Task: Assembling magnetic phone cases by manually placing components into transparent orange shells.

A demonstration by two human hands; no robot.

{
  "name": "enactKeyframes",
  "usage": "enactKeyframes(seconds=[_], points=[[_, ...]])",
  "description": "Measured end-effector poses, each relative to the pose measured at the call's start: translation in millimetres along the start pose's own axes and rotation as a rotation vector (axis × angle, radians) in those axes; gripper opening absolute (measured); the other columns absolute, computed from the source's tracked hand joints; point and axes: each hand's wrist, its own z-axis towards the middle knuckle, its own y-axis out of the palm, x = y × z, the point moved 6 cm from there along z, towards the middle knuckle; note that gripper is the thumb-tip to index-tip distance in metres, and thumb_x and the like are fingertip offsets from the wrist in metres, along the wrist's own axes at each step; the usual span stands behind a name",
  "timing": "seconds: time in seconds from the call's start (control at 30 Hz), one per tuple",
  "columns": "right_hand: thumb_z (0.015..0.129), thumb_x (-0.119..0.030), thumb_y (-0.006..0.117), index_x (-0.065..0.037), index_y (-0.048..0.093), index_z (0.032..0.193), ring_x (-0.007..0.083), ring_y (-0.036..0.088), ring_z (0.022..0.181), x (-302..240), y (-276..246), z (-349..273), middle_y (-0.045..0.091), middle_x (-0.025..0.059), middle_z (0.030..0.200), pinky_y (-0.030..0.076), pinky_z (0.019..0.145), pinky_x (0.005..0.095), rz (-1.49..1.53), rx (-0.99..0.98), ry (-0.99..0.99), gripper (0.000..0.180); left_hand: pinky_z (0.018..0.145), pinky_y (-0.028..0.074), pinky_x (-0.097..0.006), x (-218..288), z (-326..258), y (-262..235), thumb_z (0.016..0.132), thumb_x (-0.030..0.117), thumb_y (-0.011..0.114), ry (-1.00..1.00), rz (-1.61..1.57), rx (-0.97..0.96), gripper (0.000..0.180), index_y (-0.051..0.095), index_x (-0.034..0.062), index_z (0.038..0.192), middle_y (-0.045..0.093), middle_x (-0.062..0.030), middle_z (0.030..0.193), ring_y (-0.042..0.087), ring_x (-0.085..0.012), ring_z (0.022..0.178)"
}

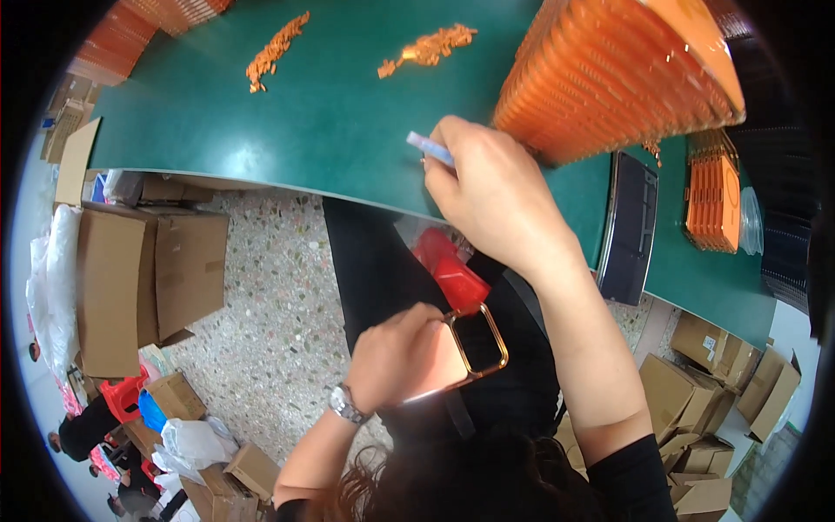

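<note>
My left hand (391, 352) is closed round an orange phone case (437, 370) with a shiny gold rim and a large square camera opening, held low over my lap. At the table's near edge, my right hand (487, 178) grips a slim pale-lilac stick (430, 148), like a pen or knife handle; its lower end is hidden by the fingers. Just beyond that hand rises a tall, leaning stack of orange phone cases (600, 87). Small orange scraps (439, 45) lie in a loose pile on the green table (348, 113), with another scrap pile (277, 52) farther left.
A dark rectangular tray-like object (628, 228) stands at the right table edge, near a smaller stack of orange cases (713, 204). Something red (448, 265) rests on my lap. Cardboard boxes (187, 265) stand left on the speckled floor (270, 287); more boxes (683, 400) lie lower right.
</note>
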Motion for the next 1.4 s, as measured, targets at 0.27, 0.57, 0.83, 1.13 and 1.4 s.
enactKeyframes(seconds=[0.27,0.57,0.83,1.13,1.4], points=[[0.090,-0.010,0.069,-0.001,0.061,0.096,0.0401,0.066,0.073,-14.0,-1.4,-45.6,0.064,0.0178,0.083,0.052,0.068,0.0470,0.003,0.173,-0.276,0.013,0.072,0.056,-0.049,-2.3,7.4,-8.3,0.102,0.018,0.060,-0.032,-0.006,-0.026,0.013,0.065,0.0077,0.108,0.072,-0.0188,0.088,0.071,-0.0401,0.082],[0.081,-0.004,0.073,-0.003,0.063,0.097,0.0322,0.065,0.089,29.3,28.1,-129.2,0.059,0.0116,0.095,0.056,0.070,0.0432,0.060,-0.284,-0.293,0.019,0.074,0.056,-0.051,12.1,18.3,-6.4,0.098,0.013,0.059,-0.014,0.081,-0.159,0.013,0.064,0.0074,0.109,0.073,-0.0172,0.092,0.072,-0.0395,0.086],[0.082,-0.006,0.074,-0.002,0.064,0.097,0.0319,0.065,0.092,38.9,46.7,-133.6,0.060,0.0116,0.100,0.056,0.071,0.0425,0.052,-0.315,-0.349,0.019,0.069,0.055,-0.050,13.3,21.7,6.6,0.097,0.012,0.059,0.006,0.187,-0.195,0.010,0.063,0.0050,0.102,0.072,-0.0178,0.090,0.070,-0.0403,0.082],[0.084,-0.007,0.075,-0.001,0.064,0.102,0.0335,0.066,0.095,49.3,52.5,-140.5,0.063,0.0117,0.103,0.057,0.075,0.0437,0.054,-0.355,-0.220,0.022,0.062,0.054,-0.049,16.6,19.9,8.2,0.098,0.015,0.061,0.049,0.240,-0.154,0.010,0.059,0.0058,0.096,0.070,-0.0153,0.085,0.069,-0.0393,0.075],[0.093,-0.013,0.070,0.000,0.067,0.115,0.0325,0.066,0.101,73.7,52.1,-157.3,0.064,0.0114,0.110,0.057,0.076,0.0432,0.106,-0.404,-0.104,0.026,0.061,0.053,-0.048,13.5,21.5,29.5,0.099,0.021,0.064,0.082,0.357,-0.178,0.012,0.061,0.0094,0.097,0.069,-0.0127,0.086,0.067,-0.0392,0.072]])
